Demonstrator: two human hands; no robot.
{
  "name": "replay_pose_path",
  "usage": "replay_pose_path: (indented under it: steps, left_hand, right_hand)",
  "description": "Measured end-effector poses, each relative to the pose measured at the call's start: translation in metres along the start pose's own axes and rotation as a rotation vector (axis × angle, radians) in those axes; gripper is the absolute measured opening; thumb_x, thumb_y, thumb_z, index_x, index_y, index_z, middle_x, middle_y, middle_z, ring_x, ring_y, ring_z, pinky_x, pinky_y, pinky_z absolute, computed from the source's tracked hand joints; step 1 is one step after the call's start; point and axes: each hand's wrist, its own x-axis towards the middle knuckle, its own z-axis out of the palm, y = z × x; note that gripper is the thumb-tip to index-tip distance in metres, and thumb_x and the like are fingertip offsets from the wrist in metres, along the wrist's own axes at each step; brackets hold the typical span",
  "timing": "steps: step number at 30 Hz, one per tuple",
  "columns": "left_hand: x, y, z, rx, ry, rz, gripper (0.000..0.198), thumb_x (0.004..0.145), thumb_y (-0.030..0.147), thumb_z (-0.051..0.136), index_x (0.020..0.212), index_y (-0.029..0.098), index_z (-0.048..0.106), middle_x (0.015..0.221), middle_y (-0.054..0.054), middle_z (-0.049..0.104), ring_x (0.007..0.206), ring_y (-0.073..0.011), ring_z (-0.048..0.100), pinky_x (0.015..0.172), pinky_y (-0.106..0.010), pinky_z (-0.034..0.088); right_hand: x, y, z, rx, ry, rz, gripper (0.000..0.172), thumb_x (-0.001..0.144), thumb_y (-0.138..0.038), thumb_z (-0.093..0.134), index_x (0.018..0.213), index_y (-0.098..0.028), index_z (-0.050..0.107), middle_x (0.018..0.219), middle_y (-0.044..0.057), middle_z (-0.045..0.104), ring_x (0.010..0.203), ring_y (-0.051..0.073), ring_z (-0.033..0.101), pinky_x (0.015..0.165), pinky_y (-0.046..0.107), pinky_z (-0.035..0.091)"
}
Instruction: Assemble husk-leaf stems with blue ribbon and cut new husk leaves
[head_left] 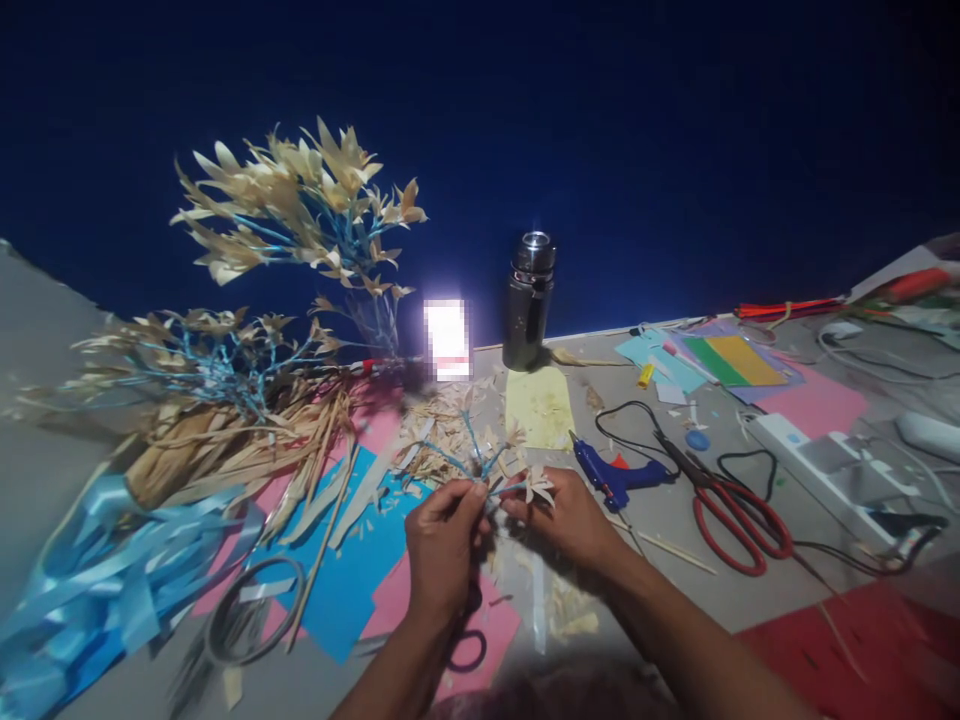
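My left hand [442, 540] and my right hand [566, 515] meet at the table's middle. Both pinch a small sprig [487, 465] of blue-wrapped stems tipped with tan husk flowers. The left fingers close on the stems' base. The right thumb and fingers hold one flower at the sprig's right side. Under my hands lie pink paper [487, 625] and blue paper [352, 570] with husk scraps. A black loop, perhaps a scissors handle [466, 650], shows below my left wrist.
Finished husk-flower branches [300, 215] stand and lie at the back left over dried husk strips [225, 450]. Blue ribbon [97, 580] piles at the left. A blue glue gun [615, 475], red scissors [731, 510], a steel flask [529, 300], a power strip [832, 465] and coloured papers [731, 362] sit to the right.
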Motion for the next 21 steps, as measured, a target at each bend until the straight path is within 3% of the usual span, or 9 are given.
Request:
replay_pose_path:
  steps: [6,12,21]
  left_hand:
    - [-0.005,0.002,0.003,0.011,-0.078,0.040,0.033,0.072,0.042,0.080,0.057,0.017,0.066,0.045,0.003,0.053,0.044,-0.0088,0.043,0.044,-0.020,0.035]
    - [-0.008,0.001,0.003,0.043,-0.080,0.082,0.031,0.073,0.040,0.080,0.057,0.017,0.066,0.048,0.002,0.054,0.046,-0.0101,0.044,0.044,-0.021,0.035]
    - [-0.007,0.000,0.002,0.040,-0.154,0.078,0.031,0.075,0.037,0.079,0.056,0.016,0.066,0.047,0.003,0.054,0.045,-0.0089,0.046,0.046,-0.020,0.036]
  right_hand:
    - [0.014,-0.001,-0.007,0.049,0.017,-0.004,0.016,0.072,-0.030,0.084,0.076,-0.018,0.076,0.072,0.002,0.070,0.063,0.017,0.061,0.062,0.028,0.049]
    - [0.019,-0.003,-0.005,0.186,-0.095,0.046,0.027,0.065,-0.033,0.090,0.083,-0.018,0.076,0.066,-0.001,0.065,0.058,0.015,0.057,0.055,0.025,0.047]
    - [0.026,-0.009,-0.013,0.147,-0.278,0.078,0.032,0.063,-0.038,0.090,0.078,-0.014,0.076,0.073,0.002,0.070,0.060,0.014,0.058,0.055,0.024,0.045]
